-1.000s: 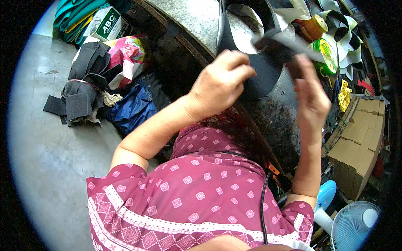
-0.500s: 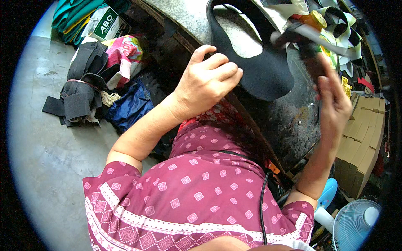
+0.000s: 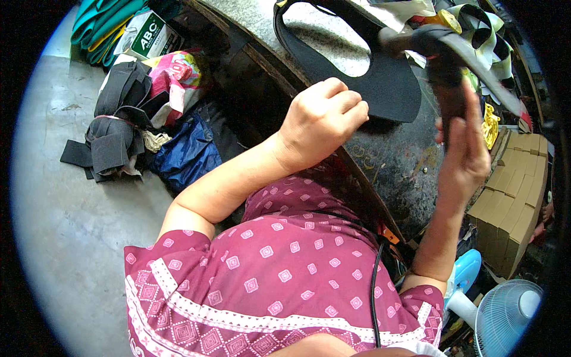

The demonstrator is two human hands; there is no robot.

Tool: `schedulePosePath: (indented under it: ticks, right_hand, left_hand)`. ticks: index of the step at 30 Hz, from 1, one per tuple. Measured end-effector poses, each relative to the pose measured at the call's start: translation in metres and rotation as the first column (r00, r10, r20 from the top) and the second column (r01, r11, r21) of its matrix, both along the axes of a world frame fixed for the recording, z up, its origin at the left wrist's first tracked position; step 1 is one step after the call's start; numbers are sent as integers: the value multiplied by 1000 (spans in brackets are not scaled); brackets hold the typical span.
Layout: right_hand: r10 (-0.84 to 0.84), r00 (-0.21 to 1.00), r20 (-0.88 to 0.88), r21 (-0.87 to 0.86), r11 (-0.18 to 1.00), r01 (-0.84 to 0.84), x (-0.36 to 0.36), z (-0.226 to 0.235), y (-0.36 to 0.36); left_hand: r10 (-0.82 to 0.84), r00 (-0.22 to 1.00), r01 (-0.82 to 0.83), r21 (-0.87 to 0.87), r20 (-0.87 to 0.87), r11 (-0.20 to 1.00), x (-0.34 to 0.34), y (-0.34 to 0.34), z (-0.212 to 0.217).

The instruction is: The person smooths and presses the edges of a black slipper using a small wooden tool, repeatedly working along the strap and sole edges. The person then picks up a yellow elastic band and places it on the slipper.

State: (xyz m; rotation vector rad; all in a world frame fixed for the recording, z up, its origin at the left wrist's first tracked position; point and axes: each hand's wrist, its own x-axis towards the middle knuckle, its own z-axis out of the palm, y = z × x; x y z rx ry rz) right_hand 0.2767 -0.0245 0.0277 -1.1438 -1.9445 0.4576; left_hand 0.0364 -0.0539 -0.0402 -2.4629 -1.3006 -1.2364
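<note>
A black piece of soft sheet, curved around a large opening like a shoe upper [image 3: 392, 95], lies on the worktable in front of me. My left hand [image 3: 324, 122] is closed at its near edge, fingers curled against the material; the fingertips are hidden. To the right, my right hand [image 3: 467, 146] grips the dark handle of a hammer [image 3: 449, 98] and holds it raised above the table. The hammer's head, blurred by motion, is above and to the right of the black piece, apart from it.
Pale strips [image 3: 496, 44] and a yellow spool [image 3: 449, 21] crowd the table's far right. Stacked brown cardboard [image 3: 505, 208] and a fan [image 3: 508, 315] stand at right. Black strip bundles [image 3: 113, 140], a blue bag [image 3: 187, 152] and green cloth [image 3: 98, 27] lie at left.
My left hand has moved right and slightly nearer to me. The black piece has turned and shifted. The hammer has swung into a different tilt, its head now larger in view.
</note>
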Motion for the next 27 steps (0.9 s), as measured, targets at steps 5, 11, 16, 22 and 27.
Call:
schedulePosePath:
  ticks: [5, 11, 16, 22, 27]
  right_hand:
    - [20, 938, 346, 77, 996, -50, -6, -32, 3]
    - [-12, 945, 328, 109, 994, -25, 15, -5, 12]
    - [20, 994, -104, 69, 998, -13, -13, 19, 2]
    - [21, 943, 333, 44, 998, -37, -16, 5, 6]
    - [37, 993, -113, 70, 997, -29, -14, 1, 5]
  left_hand:
    - [56, 982, -51, 34, -182, 998, -52, 12, 32]
    - [196, 927, -122, 238, -321, 964, -61, 14, 25]
    - [262, 930, -215, 195, -260, 957, -31, 9, 9]
    - [320, 897, -281, 166, -303, 945, -17, 5, 18]
    - [278, 934, -251, 143, -223, 957, -7, 10, 14]
